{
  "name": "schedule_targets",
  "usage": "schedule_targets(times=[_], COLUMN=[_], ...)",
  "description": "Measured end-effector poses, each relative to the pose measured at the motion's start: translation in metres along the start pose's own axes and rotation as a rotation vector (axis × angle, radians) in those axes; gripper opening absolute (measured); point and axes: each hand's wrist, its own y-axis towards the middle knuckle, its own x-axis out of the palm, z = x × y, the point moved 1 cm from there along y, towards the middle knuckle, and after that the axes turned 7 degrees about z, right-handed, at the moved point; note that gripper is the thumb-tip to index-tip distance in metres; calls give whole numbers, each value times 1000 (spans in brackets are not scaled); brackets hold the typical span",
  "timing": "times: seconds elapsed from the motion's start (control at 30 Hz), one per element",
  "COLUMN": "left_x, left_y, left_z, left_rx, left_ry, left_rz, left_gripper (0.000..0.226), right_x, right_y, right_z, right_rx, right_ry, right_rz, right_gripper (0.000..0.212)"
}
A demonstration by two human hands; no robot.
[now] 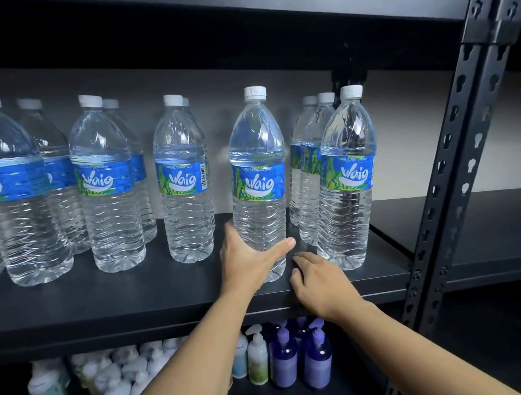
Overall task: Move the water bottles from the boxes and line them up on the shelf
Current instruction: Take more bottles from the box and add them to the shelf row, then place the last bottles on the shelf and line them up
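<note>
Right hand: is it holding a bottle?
No, the right hand rests at the front of the shelf, beside the bottle that the left hand grips.

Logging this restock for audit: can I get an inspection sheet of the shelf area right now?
Surface: black shelf, bare along its front.
Job's things: held bottle upright near the front edge; other water bottles upright in rows.
Clutter: nothing seen.
Grippers: left hand grips the held bottle low down; right hand rests at the shelf edge, holding nothing.
Cables: nothing seen.
Surroundings: pump bottles on the level below; perforated rack post at right.
</note>
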Motion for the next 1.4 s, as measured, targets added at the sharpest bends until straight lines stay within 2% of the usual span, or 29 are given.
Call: schedule_targets(times=[0.27,0.63,0.77,0.87,1.03,1.23,1.3,1.4], left_x=[-1,-3,-8,-18,-41,-67,-65,-47], left_y=[-1,-3,-15,-37,-90,-136,-150,-175], left_z=[2,4,-5,-11,-17,-21,-20,-16], left_rx=[-8,-46,-21,15,116,181,186,110], left_ry=[11,25,152,227,235,320,297,306], left_rz=[22,-13,-64,-11,67,-5,-60,-257], left_gripper=[78,87,90,98,67,42,34,22], right_x=[1,0,-6,-16,-40,-84,-100,-120], right_y=[-1,0,-4,-26,-77,-134,-158,-197], right_z=[-1,0,-4,-5,-1,7,16,36], right_rx=[24,40,78,70,15,111,142,248], right_ry=[24,29,84,90,45,67,54,75], right_rz=[-13,-45,-109,-63,-105,-147,-131,-116], right_gripper=[34,35,35,36,56,48,51,53])
